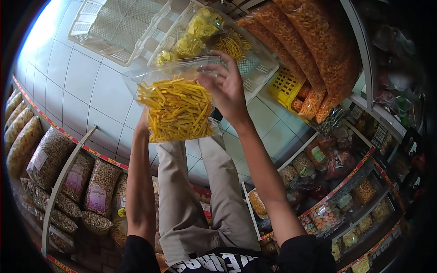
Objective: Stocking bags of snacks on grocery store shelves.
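Note:
A clear plastic bag of yellow stick snacks (175, 109) is held up in front of me, its unfilled upper part loose above the sticks. My left hand (144, 122) grips the bag from its left side; most of the fingers are hidden behind it. At the bag's upper right is my right hand (227, 88), slightly blurred, with its fingers apart and bent toward the plastic. I cannot tell whether its fingertips touch the bag. Beyond, a white crate (259, 77) holds bags of yellow chips (202, 25) and another bag of yellow sticks (231, 44).
Another white plastic crate (120, 27) sits on the tiled floor (82, 77) at the far left. Large sacks of orange snacks (314, 41) and a yellow basket (284, 86) stand at the right. Shelves of bagged goods flank me, including bags of nuts (102, 182) at the left.

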Demonstrator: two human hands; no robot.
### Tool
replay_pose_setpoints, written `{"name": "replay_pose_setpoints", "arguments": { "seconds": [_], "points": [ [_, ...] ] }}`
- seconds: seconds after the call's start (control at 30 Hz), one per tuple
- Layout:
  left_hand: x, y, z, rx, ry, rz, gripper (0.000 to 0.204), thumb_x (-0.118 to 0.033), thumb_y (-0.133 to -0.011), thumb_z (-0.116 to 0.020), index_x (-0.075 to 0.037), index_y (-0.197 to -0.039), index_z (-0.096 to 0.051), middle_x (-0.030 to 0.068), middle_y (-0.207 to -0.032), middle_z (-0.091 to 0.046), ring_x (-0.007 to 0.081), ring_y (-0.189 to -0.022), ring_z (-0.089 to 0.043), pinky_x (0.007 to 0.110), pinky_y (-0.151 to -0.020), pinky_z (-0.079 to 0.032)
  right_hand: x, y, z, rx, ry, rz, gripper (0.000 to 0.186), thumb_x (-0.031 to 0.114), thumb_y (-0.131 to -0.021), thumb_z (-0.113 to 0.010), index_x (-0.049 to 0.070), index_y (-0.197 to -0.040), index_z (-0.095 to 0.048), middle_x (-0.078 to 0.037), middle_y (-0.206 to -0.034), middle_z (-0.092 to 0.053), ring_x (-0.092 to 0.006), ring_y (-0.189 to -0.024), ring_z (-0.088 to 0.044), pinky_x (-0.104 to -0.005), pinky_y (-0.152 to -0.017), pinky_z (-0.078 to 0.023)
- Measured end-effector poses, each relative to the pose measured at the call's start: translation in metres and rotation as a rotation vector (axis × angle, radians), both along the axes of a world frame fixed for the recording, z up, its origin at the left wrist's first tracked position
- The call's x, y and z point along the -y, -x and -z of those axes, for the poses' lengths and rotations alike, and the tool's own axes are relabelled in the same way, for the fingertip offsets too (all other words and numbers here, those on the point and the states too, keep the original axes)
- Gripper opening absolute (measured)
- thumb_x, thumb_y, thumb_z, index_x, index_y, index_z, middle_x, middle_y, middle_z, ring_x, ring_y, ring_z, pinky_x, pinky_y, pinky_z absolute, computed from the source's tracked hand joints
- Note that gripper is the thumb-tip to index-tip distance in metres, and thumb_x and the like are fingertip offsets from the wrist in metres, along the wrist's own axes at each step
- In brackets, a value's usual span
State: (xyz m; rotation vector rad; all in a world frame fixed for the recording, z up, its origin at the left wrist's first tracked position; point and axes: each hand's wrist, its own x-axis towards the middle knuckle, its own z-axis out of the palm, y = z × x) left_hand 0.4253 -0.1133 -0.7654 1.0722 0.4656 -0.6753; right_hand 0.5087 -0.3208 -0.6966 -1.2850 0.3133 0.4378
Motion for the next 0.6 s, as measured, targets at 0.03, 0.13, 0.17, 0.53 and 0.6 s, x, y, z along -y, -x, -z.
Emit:
{"name": "replay_pose_setpoints", "arguments": {
  "seconds": [0.03,0.13,0.17,0.53,0.6],
  "points": [
    [-0.001,-0.002,-0.004,-0.065,-0.046,0.008,0.056,-0.014,-0.082,-0.068,-0.001,-0.131,-0.043,0.0128,-0.123,-0.055,0.0220,-0.108,-0.055,0.035,-0.091,-0.048,-0.001,0.004,0.001,0.039,0.016,-0.060,0.061,0.022,-0.082,-0.070,0.002,-0.128,-0.036,-0.012,-0.102,-0.059,-0.0164,-0.088,-0.061,-0.0278,-0.075,-0.050],
    [-0.004,0.001,0.001,-0.134,0.102,-0.103,0.055,-0.033,-0.092,-0.055,-0.002,-0.135,-0.038,0.0136,-0.127,-0.052,0.0243,-0.112,-0.055,0.036,-0.091,-0.048,0.003,0.014,0.003,0.018,0.046,-0.197,0.082,0.025,-0.073,-0.078,0.002,-0.135,-0.030,-0.016,-0.115,-0.053,-0.0224,-0.107,-0.054,-0.0340,-0.092,-0.044],
    [-0.002,-0.002,-0.002,-0.134,0.104,-0.103,0.055,-0.033,-0.092,-0.055,-0.002,-0.135,-0.038,0.0136,-0.127,-0.052,0.0243,-0.112,-0.055,0.036,-0.091,-0.048,0.005,0.020,0.010,0.159,0.216,-0.233,0.086,0.025,-0.071,-0.079,0.001,-0.136,-0.028,-0.017,-0.121,-0.048,-0.0245,-0.112,-0.050,-0.0353,-0.095,-0.041],
    [0.027,-0.033,-0.040,0.148,-0.225,-0.136,0.132,-0.090,-0.052,-0.049,-0.021,-0.146,0.014,0.0186,-0.152,-0.004,0.0375,-0.138,-0.017,0.049,-0.107,-0.029,0.021,0.007,0.010,-0.065,-0.040,-0.081,0.102,0.011,-0.072,-0.078,0.000,-0.144,-0.007,-0.020,-0.139,-0.031,-0.0260,-0.120,-0.047,-0.0343,-0.097,-0.044],
    [0.031,-0.040,-0.049,0.150,-0.123,-0.010,0.137,-0.086,-0.050,-0.058,-0.021,-0.146,0.015,0.0187,-0.152,0.008,0.0359,-0.139,-0.012,0.049,-0.107,-0.028,0.023,0.008,0.011,-0.038,-0.047,-0.085,0.102,0.011,-0.072,-0.078,0.001,-0.144,-0.006,-0.019,-0.139,-0.030,-0.0262,-0.119,-0.047,-0.0348,-0.097,-0.045]
  ]
}}
